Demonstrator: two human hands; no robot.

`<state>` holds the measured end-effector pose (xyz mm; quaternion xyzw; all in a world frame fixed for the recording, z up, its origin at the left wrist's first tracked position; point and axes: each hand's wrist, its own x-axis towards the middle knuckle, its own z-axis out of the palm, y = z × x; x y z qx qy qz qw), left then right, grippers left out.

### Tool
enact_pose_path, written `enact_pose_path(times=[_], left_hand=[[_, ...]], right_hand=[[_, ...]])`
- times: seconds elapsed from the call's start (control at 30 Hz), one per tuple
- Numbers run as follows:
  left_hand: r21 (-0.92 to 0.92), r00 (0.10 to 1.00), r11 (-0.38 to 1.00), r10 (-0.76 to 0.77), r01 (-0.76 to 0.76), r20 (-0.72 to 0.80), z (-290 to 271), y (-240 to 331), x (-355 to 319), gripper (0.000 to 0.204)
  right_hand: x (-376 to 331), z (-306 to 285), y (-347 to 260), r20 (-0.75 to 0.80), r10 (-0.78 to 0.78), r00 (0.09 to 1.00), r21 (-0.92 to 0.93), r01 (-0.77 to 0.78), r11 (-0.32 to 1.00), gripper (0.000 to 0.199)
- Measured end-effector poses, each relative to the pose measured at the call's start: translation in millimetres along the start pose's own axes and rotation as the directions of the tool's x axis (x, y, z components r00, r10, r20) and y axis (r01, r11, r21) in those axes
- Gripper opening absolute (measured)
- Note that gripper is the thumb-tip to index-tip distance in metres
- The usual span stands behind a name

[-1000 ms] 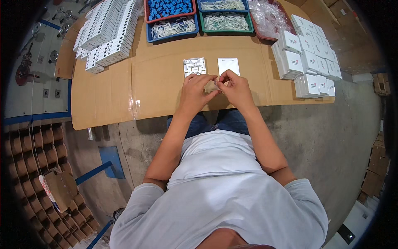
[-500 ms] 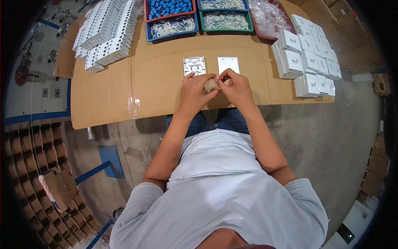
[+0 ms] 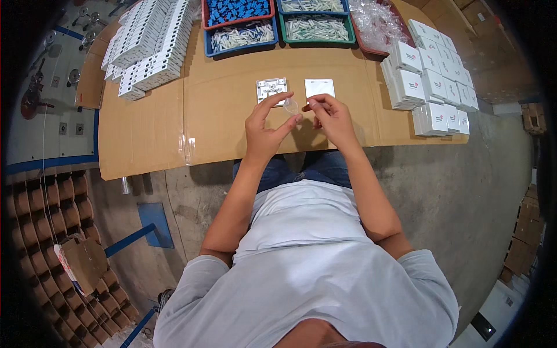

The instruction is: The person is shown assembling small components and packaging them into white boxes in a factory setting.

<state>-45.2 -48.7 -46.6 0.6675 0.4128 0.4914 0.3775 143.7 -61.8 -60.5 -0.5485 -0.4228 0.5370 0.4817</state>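
Note:
A clear, thin, rounded loop [image 3: 291,106] spans the gap between the thumb and fingers of my left hand [image 3: 264,124]; its exact kind is too faint to tell. My right hand [image 3: 335,120] is just right of the loop, its thumb and forefinger closed together. Whatever is in that pinch, if anything, is too small to make out. Beyond my left fingertips a white plastic base [image 3: 271,86] with moulded inner parts lies face up, partly covered by the hand. A plain white square cover [image 3: 319,87] lies beyond my right hand.
Along the far edge sit bins: a red bin [image 3: 239,24] of blue parts, a blue bin [image 3: 210,45] and a green bin [image 3: 352,42] of pale slender pieces, and a reddish bin [image 3: 377,53] of clear plastic. White housings [image 3: 151,72] stack left; white boxes [image 3: 432,84] stack right.
My hands have drawn slightly apart. The clear loop now shows open between my left thumb and fingers, where before both hands met at their fingertips.

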Motion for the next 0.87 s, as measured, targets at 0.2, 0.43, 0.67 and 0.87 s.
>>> enact_pose_path(times=[0.2,0.43,0.67,0.87], left_hand=[[-0.124,0.98,0.973,0.186,-0.194,-0.07,0.6,20.9,-1.6,0.05],[-0.119,0.966,0.963,0.225,-0.24,-0.126,1.9,21.6,-1.7,0.048],[-0.089,0.962,0.963,0.244,-0.255,-0.119,0.9,22.2,-2.6,0.047],[-0.104,0.959,0.958,0.253,-0.266,-0.128,2.0,25.3,-2.2,0.046]], right_hand=[[-12.2,3.3,-3.1,0.421,0.201,0.885,0.372,-0.371,0.851,0.028],[-15.0,4.8,-10.2,0.487,0.15,0.86,0.447,-0.394,0.803,0.025],[-16.9,6.8,-14.6,0.49,0.134,0.861,0.459,-0.386,0.8,0.014],[-14.6,4.5,-16.4,0.551,0.128,0.824,0.493,-0.446,0.747,0.021]])
